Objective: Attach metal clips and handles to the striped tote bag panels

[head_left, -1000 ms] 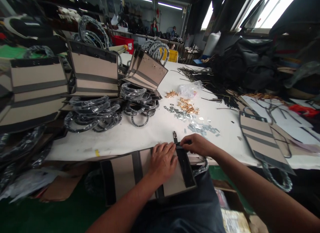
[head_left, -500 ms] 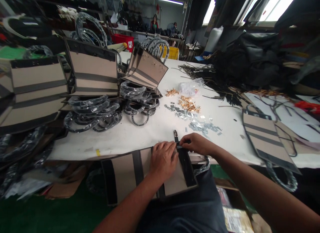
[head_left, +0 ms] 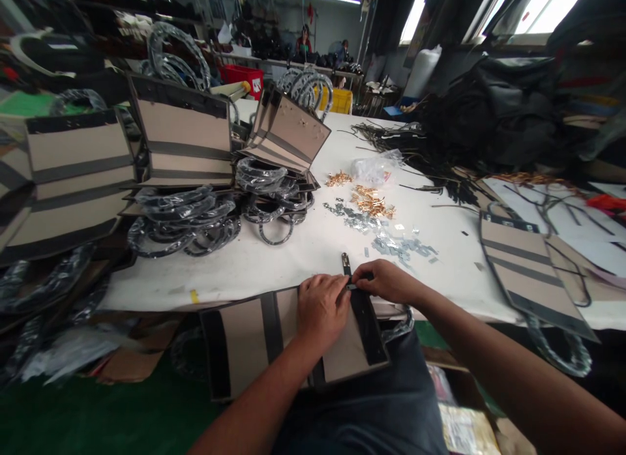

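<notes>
The bag panel point(head_left: 244, 341) presents matt, cloth-like beige faces; its black end strip point(head_left: 369, 331) appears smooth. The strap fitting point(head_left: 345, 260) is shiny metal. Handles point(head_left: 178, 202) carry glossy, crinkled clear plastic film. Gold-toned fittings point(head_left: 374, 204) are bright metal; flat plates point(head_left: 403, 248), silvery metal. The worktop point(head_left: 320, 246) looks matt, mostly smooth.

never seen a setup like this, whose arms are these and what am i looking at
There's no machine: these are a person's bare hands, seen by a camera worn on that person's head, looking forward and down. The left hand lies on an open beige panel with dark bands. The right hand is at its far edge, by a dark, metal-tipped strap; its exact grip is hidden. The white table holds gold-coloured pieces, silvery plates, a clear plastic bag and, at left, plastic-wrapped handles.
</notes>
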Demonstrator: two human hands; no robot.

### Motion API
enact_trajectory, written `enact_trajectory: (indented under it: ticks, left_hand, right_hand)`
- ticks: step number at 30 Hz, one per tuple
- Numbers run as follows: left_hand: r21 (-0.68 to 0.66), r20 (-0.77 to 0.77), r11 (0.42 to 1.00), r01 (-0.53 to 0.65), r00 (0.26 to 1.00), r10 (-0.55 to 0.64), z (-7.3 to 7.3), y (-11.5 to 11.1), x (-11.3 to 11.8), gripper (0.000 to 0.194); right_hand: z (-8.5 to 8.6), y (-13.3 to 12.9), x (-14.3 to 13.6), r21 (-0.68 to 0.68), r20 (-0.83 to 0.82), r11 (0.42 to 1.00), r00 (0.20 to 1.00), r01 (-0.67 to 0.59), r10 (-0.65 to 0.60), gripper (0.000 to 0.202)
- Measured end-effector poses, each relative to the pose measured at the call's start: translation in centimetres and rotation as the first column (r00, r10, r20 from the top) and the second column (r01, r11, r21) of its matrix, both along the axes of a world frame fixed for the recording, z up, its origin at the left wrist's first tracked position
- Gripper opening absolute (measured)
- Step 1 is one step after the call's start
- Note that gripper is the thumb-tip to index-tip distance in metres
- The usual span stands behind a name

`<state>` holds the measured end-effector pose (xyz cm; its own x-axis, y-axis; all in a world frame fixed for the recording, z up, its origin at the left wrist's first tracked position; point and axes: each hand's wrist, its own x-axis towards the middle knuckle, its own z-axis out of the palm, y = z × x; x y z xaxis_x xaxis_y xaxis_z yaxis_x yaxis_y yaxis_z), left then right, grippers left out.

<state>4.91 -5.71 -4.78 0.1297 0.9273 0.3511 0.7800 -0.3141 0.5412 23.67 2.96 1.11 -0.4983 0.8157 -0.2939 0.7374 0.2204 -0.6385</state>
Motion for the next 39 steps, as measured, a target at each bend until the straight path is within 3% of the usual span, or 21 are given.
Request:
enact_trajectory:
  ticks: [6, 10, 12, 14, 15, 17, 20, 24, 26, 28, 31, 34, 36, 39]
  left_hand:
    - [0.001, 0.009, 0.999, -0.038, 0.999, 0.038, -0.2, 0.3, 0.3, 0.021]
    - [0.009, 0.039, 0.998, -0.064, 0.997, 0.064, -0.4, 0.5, 0.5, 0.016]
    - [0.010, 0.048, 0.997, -0.071, 0.996, 0.071, -0.4, 0.6, 0.5, 0.012]
    - [0.015, 0.048, 0.998, -0.060, 0.997, 0.059, -0.5, 0.7, 0.6, 0.011]
    - [0.019, 0.043, 0.999, -0.050, 0.998, 0.049, -0.5, 0.7, 0.5, 0.011]
    - [0.024, 0.028, 0.999, -0.030, 0.999, 0.029, -0.4, 0.9, 0.5, 0.012]
    - [0.021, 0.004, 1.000, -0.007, 1.000, 0.007, -0.3, 1.4, 0.3, 0.010]
    - [0.009, -0.018, 1.000, 0.021, 1.000, -0.021, -0.3, 1.9, 0.0, 0.008]
    - [0.001, -0.016, 1.000, 0.025, 1.000, -0.025, -0.4, 2.1, 0.0, 0.007]
    - [-0.014, -0.013, 1.000, 0.021, 1.000, -0.021, -0.6, 2.2, -0.1, 0.007]
    - [-0.044, -0.022, 0.999, 0.022, 0.999, -0.023, -0.6, 2.4, -0.1, 0.007]
    - [-0.071, -0.036, 0.997, 0.031, 0.999, -0.034, -0.5, 2.5, 0.0, 0.009]
    - [-0.078, -0.037, 0.997, 0.028, 0.999, -0.031, -0.3, 2.5, 0.0, 0.010]
    - [-0.072, -0.028, 0.997, 0.018, 0.999, -0.020, -0.1, 2.5, 0.1, 0.008]
  right_hand:
    - [-1.1, -1.4, -0.2, 0.291, 0.030, 0.956, 0.999, -0.043, 0.035, 0.021]
    - [-1.3, -1.9, 0.1, 0.313, 0.008, 0.950, 1.000, -0.018, 0.017, 0.021]
    - [-0.3, -1.9, 0.5, 0.285, -0.068, 0.956, 0.997, 0.065, -0.047, 0.020]
    - [1.4, -1.9, 0.8, 0.263, -0.226, 0.933, 0.956, 0.245, -0.187, 0.021]
    - [2.3, -2.0, 0.8, 0.240, -0.336, 0.905, 0.905, 0.350, -0.261, 0.025]
    - [3.9, -2.1, 0.5, 0.140, -0.585, 0.842, 0.730, 0.521, -0.354, 0.031]
    - [4.5, -2.0, -0.5, -0.058, -0.852, 0.808, 0.393, 0.586, -0.346, 0.030]
    - [2.4, -1.1, -1.8, -0.220, -0.940, 0.779, 0.085, 0.587, -0.330, 0.023]
    - [1.0, -0.4, -1.9, -0.294, -0.935, 0.748, -0.017, 0.595, -0.353, 0.024]
    - [0.1, 0.2, -1.7, -0.336, -0.926, 0.726, -0.069, 0.600, -0.371, 0.027]
    - [-0.5, 0.5, -1.6, -0.331, -0.924, 0.734, -0.044, 0.593, -0.380, 0.028]
    - [-0.4, 0.2, -2.0, -0.283, -0.925, 0.759, 0.044, 0.586, -0.378, 0.026]
    - [-0.3, -0.4, -2.7, -0.222, -0.919, 0.773, 0.137, 0.594, -0.369, 0.027]
    - [0.0, -1.7, -3.8, -0.082, -0.878, 0.807, 0.341, 0.585, -0.336, 0.030]
